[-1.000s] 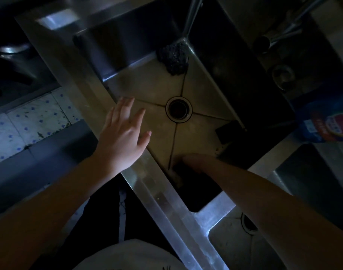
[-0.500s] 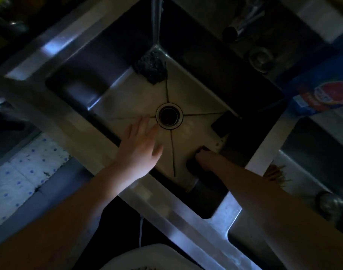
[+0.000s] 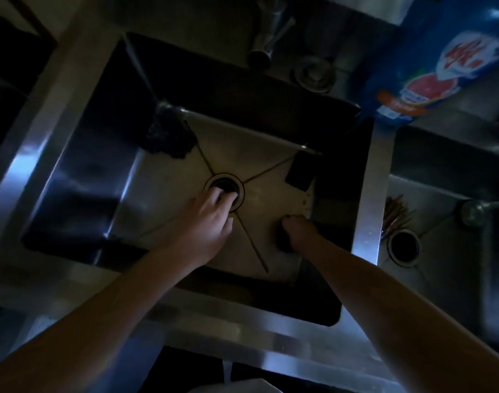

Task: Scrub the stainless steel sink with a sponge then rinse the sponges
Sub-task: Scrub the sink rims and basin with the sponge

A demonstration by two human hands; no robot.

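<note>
The scene is dim. A stainless steel sink (image 3: 169, 194) has a round drain (image 3: 233, 186) at its centre. My left hand (image 3: 207, 219) reaches down into the basin, its fingertips at the drain's edge, holding nothing. My right hand (image 3: 296, 225) grips a dark sponge (image 3: 283, 243) pressed on the sink floor near the right wall. A dark scouring pad (image 3: 169, 136) lies in the far left corner. A second dark rectangular sponge (image 3: 299, 173) leans at the far right corner.
A faucet (image 3: 266, 38) and a metal strainer plug (image 3: 313, 73) sit on the back ledge. A blue detergent bottle (image 3: 441, 58) stands at the back right. A second basin (image 3: 441, 251) on the right holds a drain (image 3: 403, 246) and chopsticks (image 3: 395, 214).
My left hand has moved from the sink's front rim down into the basin to the drain. My right hand with the sponge has shifted along the floor toward the right wall. The camera turned.
</note>
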